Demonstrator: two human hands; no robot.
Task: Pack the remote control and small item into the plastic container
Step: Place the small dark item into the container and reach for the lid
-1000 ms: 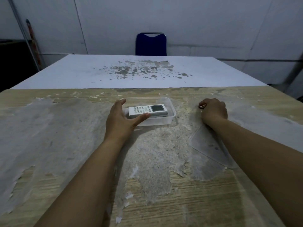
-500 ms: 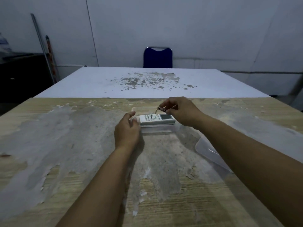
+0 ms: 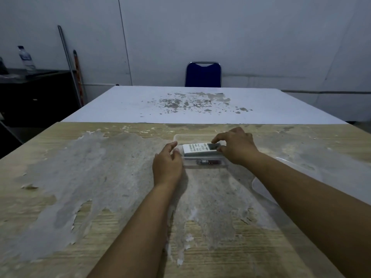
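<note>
Since half a second earlier: small item (image 3: 208, 162) dropped from right hand (image 3: 236, 146) into plastic container (image 3: 204, 167), beside remote control (image 3: 201, 149), now pinched at its screen end by that hand; left hand (image 3: 167, 165) cupped against container's end; lid (image 3: 267, 189) likely next.

On my feed: two bare forearms come in from the bottom edge, no sleeves, no watch, no rings or bands that I can make out. Left hand (image 3: 167, 166) sits centre frame, right hand (image 3: 237, 147) just right of centre. No gloves. Nails too dim to read, low light. Upper arms & the rest are out of frame.
</note>
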